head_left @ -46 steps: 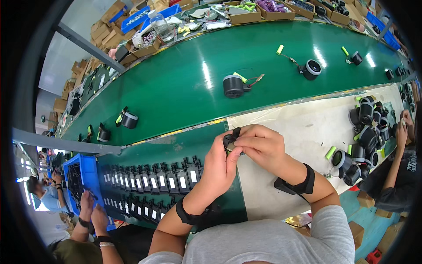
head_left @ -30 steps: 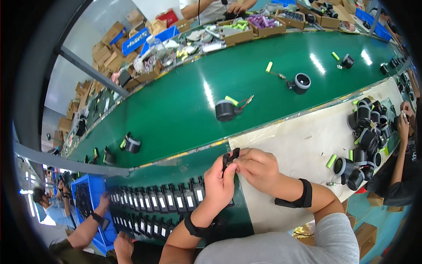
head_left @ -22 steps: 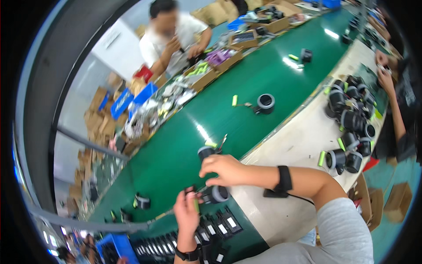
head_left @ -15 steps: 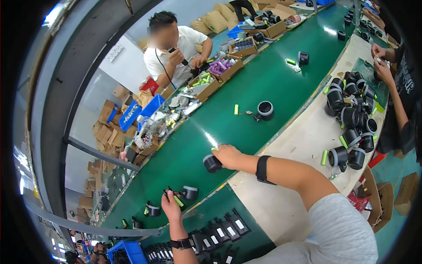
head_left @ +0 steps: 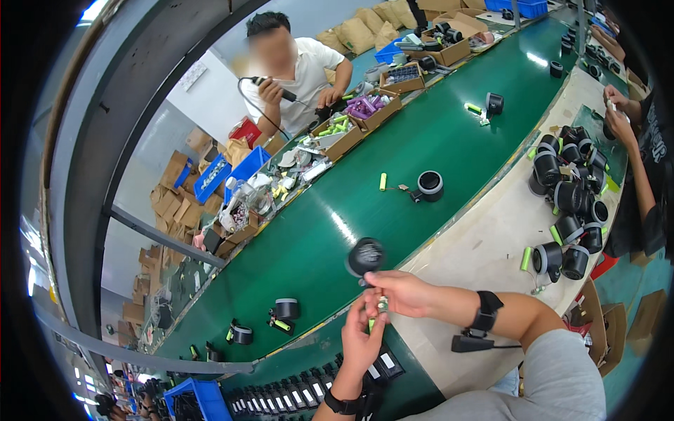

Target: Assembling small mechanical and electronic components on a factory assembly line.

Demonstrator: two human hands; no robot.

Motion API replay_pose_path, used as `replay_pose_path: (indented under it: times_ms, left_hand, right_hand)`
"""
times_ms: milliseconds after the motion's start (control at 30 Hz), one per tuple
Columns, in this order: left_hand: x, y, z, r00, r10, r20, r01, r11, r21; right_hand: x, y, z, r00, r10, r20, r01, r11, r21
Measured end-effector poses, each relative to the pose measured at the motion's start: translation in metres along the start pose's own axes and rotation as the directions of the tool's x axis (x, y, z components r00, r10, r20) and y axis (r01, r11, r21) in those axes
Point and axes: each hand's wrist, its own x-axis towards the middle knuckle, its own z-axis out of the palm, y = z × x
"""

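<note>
A black round housing point(head_left: 365, 257), slightly blurred, is held above the green belt by my right hand point(head_left: 404, 291), its fingers closed on the near edge. Just below it my left hand point(head_left: 363, 337) is closed around a green battery cell point(head_left: 372, 324), which shows partly between the fingers. A small light circuit board point(head_left: 382, 304) sits between both hands, partly covered by fingers. On the belt to the left lies another black housing point(head_left: 286, 308) with its green cell, and beyond it a further one point(head_left: 242, 335).
The green conveyor belt point(head_left: 316, 231) carries a housing with wired cell point(head_left: 430, 185). Black rectangular parts point(head_left: 309, 389) line the near bench. Many housings point(head_left: 569, 182) are heaped at right. A co-worker point(head_left: 295, 77) across the belt holds a corded tool. A grey metal frame point(head_left: 77, 210) stands at left.
My right hand has lifted the housing off the belt and brought it nearer. My left hand has left the housing at left and moved right to meet it. The view has shifted slightly.
</note>
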Motion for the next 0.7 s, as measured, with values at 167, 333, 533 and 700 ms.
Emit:
replay_pose_path:
  times_ms: [167, 333, 533, 700]
  left_hand:
    - [-0.024, 0.020, -0.004, 0.962, -0.268, 0.059, 0.250, 0.944, 0.214]
    - [-0.043, 0.001, -0.011, 0.961, -0.272, 0.043, 0.259, 0.946, 0.197]
    - [-0.045, 0.009, -0.014, 1.000, 0.028, 0.005, -0.028, 0.925, 0.380]
    - [-0.048, 0.018, -0.010, 0.997, 0.033, 0.066, -0.061, 0.873, 0.483]
  right_hand:
    - [-0.020, 0.010, -0.028, 0.995, -0.057, -0.078, 0.053, 0.997, -0.055]
    - [-0.025, 0.015, -0.033, 0.991, 0.126, -0.046, -0.129, 0.803, -0.581]
    - [-0.049, 0.002, 0.019, 0.948, -0.303, 0.094, -0.037, -0.398, -0.917]
    - [-0.033, 0.027, -0.012, 0.802, -0.163, 0.574, 0.465, -0.432, -0.773]
